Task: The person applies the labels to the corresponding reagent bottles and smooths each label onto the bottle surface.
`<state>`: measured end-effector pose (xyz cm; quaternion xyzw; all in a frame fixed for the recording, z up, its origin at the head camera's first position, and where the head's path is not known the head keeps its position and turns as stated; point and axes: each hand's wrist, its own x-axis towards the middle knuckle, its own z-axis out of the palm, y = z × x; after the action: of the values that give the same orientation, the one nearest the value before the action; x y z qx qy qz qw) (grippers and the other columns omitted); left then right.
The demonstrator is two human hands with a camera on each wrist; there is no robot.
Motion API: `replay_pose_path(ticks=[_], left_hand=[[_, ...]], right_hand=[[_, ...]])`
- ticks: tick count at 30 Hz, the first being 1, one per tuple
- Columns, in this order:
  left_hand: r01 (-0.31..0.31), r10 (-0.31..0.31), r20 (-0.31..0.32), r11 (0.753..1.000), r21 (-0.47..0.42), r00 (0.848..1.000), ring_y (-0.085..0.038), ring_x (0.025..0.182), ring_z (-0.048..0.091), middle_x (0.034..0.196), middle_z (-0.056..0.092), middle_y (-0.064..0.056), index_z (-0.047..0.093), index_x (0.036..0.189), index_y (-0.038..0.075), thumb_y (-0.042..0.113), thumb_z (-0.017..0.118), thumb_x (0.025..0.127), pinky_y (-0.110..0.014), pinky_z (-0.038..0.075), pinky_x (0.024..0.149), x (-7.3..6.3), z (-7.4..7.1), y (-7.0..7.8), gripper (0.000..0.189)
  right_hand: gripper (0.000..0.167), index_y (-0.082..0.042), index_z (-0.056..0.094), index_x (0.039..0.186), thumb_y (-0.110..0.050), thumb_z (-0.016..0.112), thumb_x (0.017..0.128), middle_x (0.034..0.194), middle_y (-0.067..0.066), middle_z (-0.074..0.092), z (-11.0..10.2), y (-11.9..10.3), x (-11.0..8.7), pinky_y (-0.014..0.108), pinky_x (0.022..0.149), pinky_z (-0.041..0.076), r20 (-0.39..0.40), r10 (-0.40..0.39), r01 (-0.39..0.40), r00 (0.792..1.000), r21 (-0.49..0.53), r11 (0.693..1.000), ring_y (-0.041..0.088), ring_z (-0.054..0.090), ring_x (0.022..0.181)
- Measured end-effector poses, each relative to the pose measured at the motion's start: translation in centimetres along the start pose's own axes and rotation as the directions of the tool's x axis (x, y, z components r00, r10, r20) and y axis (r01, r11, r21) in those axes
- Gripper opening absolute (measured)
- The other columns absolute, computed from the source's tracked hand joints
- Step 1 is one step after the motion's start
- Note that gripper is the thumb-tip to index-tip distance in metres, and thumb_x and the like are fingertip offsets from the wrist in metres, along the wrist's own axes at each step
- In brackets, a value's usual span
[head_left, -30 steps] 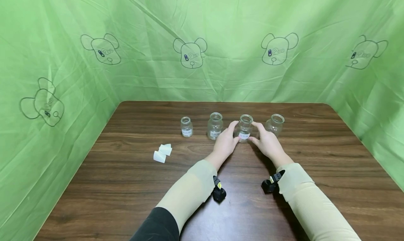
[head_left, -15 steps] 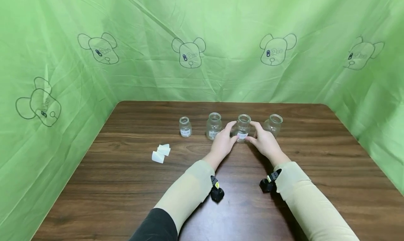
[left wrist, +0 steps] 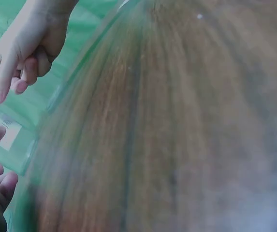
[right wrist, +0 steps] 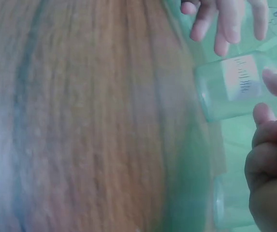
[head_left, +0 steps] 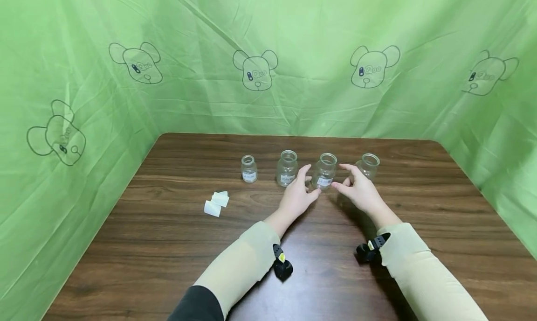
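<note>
A clear glass jar (head_left: 325,170) with a white printed label stands between both hands, second from the right in a row. My left hand (head_left: 295,196) is spread on its left side, thumb and forefinger apart from the glass. On the other side my right hand (head_left: 361,191) has its thumb tip close to the label and its forefinger stretched out above. In the right wrist view the labelled jar (right wrist: 211,92) lies between both hands' fingers; whether a fingertip touches it I cannot tell. Another jar (head_left: 370,166), partly hidden, stands behind my right hand.
To the left are a labelled jar (head_left: 287,167) near my left hand and a smaller labelled jar (head_left: 249,170). White paper pieces (head_left: 213,208) lie left on the brown wooden table (head_left: 138,246). A green curtain (head_left: 293,106) encloses the back and sides.
Both hands held the jar's sides earlier; now their fingers have loosened and drawn apart, the right hand shifting right and the left slightly left. The jar stays in place, its label a little more slanted.
</note>
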<state>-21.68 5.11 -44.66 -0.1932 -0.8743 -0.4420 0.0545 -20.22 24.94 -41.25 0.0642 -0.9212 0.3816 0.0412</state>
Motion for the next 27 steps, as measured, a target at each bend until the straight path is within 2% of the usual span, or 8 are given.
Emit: replay_pose_path(ticks=[6,12,19,23,27], left_hand=[[-0.007,0.007,0.026,1.000,-0.004,1.000,-0.020,0.083,0.063,0.113,0.063,-0.008,0.033,0.140,0.016,0.024,0.071,0.083,-0.028,0.049,0.072,-0.7,-1.0,0.4,0.070],[-0.042,0.042,0.060,0.999,0.009,0.997,-0.020,0.090,0.061,0.107,0.063,-0.009,0.038,0.137,0.012,0.025,0.072,0.082,-0.028,0.048,0.079,-1.3,-1.8,0.2,0.065],[0.010,-0.008,0.104,1.000,-0.019,0.995,-0.019,0.083,0.060,0.109,0.062,-0.009,0.040,0.137,0.011,0.026,0.070,0.083,-0.030,0.048,0.076,-1.9,-3.4,-1.4,0.063],[0.017,-0.015,0.099,1.000,-0.022,0.995,-0.020,0.084,0.059,0.108,0.062,-0.010,0.044,0.134,0.009,0.024,0.069,0.083,-0.032,0.047,0.078,-2.2,-4.1,-2.3,0.059],[0.003,0.000,0.097,0.999,-0.034,0.995,-0.021,0.086,0.058,0.108,0.062,-0.011,0.047,0.131,0.007,0.024,0.069,0.084,-0.032,0.047,0.079,-2.5,-4.6,-2.6,0.055]], right_hand=[[0.061,-0.005,0.043,0.135,-0.035,0.065,0.087,0.076,0.004,0.059,-1.2,-0.3,-0.5,0.034,0.062,0.041,0.018,-0.009,0.009,1.000,-0.039,0.999,0.018,0.051,0.065],[0.055,-0.006,0.048,0.132,-0.035,0.065,0.088,0.080,0.002,0.059,-1.9,0.6,-1.8,0.033,0.065,0.040,0.055,0.002,0.001,0.998,-0.063,0.998,0.017,0.051,0.071],[0.047,-0.005,0.055,0.125,-0.032,0.065,0.088,0.085,0.000,0.059,-2.8,1.9,-3.3,0.034,0.071,0.042,0.120,-0.001,0.014,0.993,-0.106,0.994,0.018,0.055,0.083],[0.045,-0.005,0.056,0.123,-0.032,0.066,0.088,0.085,0.000,0.058,-3.5,2.5,-4.1,0.034,0.070,0.042,0.142,0.023,-0.008,0.990,-0.109,0.994,0.019,0.055,0.081],[0.045,-0.005,0.057,0.122,-0.032,0.066,0.088,0.087,0.001,0.058,-4.3,3.2,-4.8,0.031,0.066,0.041,0.159,0.030,-0.012,0.987,-0.115,0.993,0.017,0.054,0.077]])
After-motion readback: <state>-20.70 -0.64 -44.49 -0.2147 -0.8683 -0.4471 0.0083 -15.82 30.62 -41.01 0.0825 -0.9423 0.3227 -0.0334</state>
